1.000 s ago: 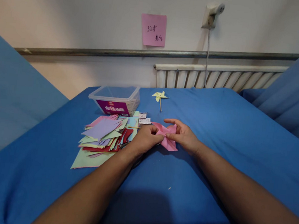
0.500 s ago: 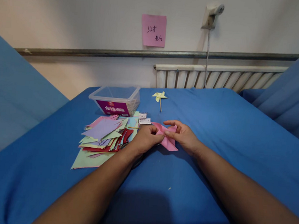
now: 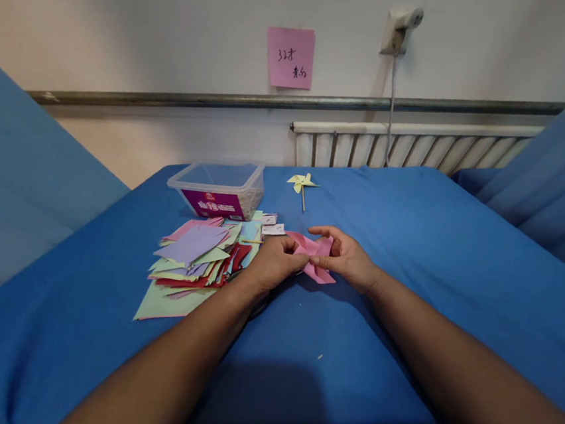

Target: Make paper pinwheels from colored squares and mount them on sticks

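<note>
A pink paper pinwheel (image 3: 320,273) is held between both hands above the blue cloth. My left hand (image 3: 278,259) pinches it from the left near its centre, fingers closed. From the right, my right hand (image 3: 345,258) grips it with the thumb on the folded paper near the middle, and its index finger arches over the top. Part of the paper is hidden behind the fingers. Beyond the hands lies a finished-looking yellow pinwheel (image 3: 303,183) on a stick. Beside my left forearm is a pile of coloured paper (image 3: 192,246), with a dark-handled tool partly hidden there.
A clear plastic box (image 3: 217,189) with a purple label stands behind the paper pile. Small white printed packets (image 3: 273,228) lie near my left hand. A radiator (image 3: 363,146), a metal rail (image 3: 213,99) and a plugged-in cable (image 3: 391,109) are at the wall.
My right thumb has shifted slightly left and down toward the pinwheel's centre, closer to my left thumb. Both hands keep hold of the pink paper; the rest is unchanged.
</note>
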Action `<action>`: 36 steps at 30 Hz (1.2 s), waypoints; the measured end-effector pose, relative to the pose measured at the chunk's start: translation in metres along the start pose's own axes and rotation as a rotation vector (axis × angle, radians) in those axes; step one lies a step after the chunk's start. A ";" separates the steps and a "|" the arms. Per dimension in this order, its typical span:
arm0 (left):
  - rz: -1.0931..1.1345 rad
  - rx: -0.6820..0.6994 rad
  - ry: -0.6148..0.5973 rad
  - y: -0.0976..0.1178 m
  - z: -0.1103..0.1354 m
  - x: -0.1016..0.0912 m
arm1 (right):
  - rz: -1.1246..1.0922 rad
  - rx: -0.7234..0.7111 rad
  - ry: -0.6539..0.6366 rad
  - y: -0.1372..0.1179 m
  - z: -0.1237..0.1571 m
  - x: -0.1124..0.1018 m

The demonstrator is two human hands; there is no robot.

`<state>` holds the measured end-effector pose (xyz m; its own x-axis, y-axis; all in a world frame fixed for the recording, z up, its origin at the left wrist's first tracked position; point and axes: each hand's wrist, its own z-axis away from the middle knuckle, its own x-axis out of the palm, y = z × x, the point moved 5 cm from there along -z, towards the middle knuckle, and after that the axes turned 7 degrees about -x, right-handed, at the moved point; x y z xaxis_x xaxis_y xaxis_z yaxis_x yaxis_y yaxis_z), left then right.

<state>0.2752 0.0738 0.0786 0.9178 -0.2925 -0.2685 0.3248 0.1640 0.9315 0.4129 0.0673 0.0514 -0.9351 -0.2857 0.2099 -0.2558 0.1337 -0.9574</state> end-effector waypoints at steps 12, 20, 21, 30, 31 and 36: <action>-0.053 0.018 0.009 0.001 0.000 0.000 | 0.044 0.000 0.027 0.000 -0.001 -0.002; -0.070 0.039 -0.013 0.002 0.001 0.001 | 0.094 0.021 0.057 0.002 -0.001 -0.006; -0.072 0.041 -0.014 0.003 0.001 0.001 | 0.086 0.023 0.058 0.001 -0.001 -0.006; 0.051 -0.032 0.031 -0.001 0.000 -0.001 | -0.007 0.030 0.274 0.002 0.002 -0.006; 0.142 -0.064 0.033 -0.002 0.000 0.000 | -0.050 0.012 0.331 0.003 0.003 -0.006; 0.542 -0.139 -0.076 -0.007 0.004 0.012 | -0.255 -0.043 0.502 0.009 0.005 0.000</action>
<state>0.2831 0.0653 0.0702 0.9445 -0.1981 0.2621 -0.1563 0.4308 0.8888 0.4114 0.0639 0.0416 -0.8417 0.1708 0.5123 -0.4891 0.1610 -0.8572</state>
